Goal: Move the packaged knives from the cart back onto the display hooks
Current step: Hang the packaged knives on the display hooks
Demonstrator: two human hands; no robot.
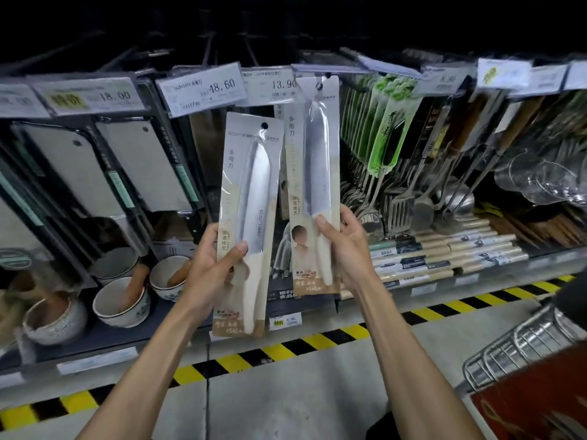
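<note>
I hold two packaged knives upright in front of the display. My left hand [212, 268] grips the lower part of one beige-carded knife pack [251, 198], whose hang hole is free below the price tags. My right hand [344, 249] grips the second knife pack [313, 173], which is raised higher; its top hole sits at the end of a display hook [327, 75] under the 13.90 price tag [273, 85]. Whether the hole is on the hook, I cannot tell. The wire cart [521, 341] is at the lower right.
Packaged cleavers [143, 166] hang to the left, green-carded utensils [386, 128] and metal ladles to the right. Ceramic bowls [122, 301] and rolling pins [444, 252] lie on the shelf below. Yellow-black tape [286, 349] marks the floor edge. A red box [540, 404] sits by the cart.
</note>
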